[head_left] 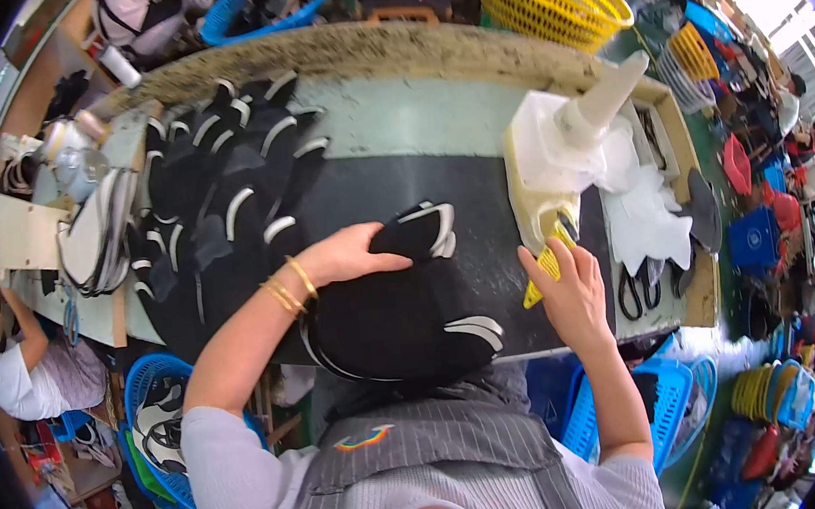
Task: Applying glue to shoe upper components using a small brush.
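Note:
My left hand (354,254), with gold bangles at the wrist, grips a small black fabric piece (413,234) with white edging, thumb and fingers closed on it. Below it, at the table's front edge, lies a larger black piece (384,316) with a curved white strip on its right corner. In my right hand (573,288) is a yellow-handled tool (545,276), its far end by a cut-open white plastic container (528,184); its exact kind is unclear. A white bottle with a cone-shaped spout (599,103) stands at that container.
Many black pieces with white strips (223,174) overlap on the table's left side. White sheets (644,217) and scissors handles (629,297) lie at the right. A raised wooden rim (388,50) borders the far edge. Blue baskets (154,426) stand below; a co-worker (36,369) sits left.

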A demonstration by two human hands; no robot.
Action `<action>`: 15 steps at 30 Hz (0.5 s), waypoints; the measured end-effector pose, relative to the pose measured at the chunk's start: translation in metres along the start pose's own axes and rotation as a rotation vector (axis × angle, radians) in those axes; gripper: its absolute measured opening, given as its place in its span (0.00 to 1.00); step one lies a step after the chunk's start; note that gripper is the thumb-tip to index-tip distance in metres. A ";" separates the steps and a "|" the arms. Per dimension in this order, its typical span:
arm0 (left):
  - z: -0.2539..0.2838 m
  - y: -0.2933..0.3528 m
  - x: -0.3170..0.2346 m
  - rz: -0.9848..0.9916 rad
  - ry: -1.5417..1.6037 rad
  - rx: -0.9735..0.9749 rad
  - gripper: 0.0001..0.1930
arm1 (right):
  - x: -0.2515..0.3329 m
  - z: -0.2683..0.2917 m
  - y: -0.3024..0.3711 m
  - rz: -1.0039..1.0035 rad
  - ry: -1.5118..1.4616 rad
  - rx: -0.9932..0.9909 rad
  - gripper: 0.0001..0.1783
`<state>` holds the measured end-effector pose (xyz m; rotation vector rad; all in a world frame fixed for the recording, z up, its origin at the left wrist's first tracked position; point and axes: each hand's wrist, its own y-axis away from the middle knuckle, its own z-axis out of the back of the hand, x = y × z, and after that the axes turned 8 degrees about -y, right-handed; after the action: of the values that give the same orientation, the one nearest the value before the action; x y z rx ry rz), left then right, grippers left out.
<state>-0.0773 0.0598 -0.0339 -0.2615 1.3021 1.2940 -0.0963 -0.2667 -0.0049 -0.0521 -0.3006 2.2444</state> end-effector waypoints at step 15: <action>-0.076 0.089 -0.016 -0.432 -0.918 -0.214 0.43 | -0.048 0.009 -0.035 -0.548 -0.864 -0.193 0.09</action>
<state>-0.1857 0.0247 -0.0029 -0.0635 0.3012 0.9776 -0.0406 -0.2835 0.0090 0.8157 -0.8696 1.5721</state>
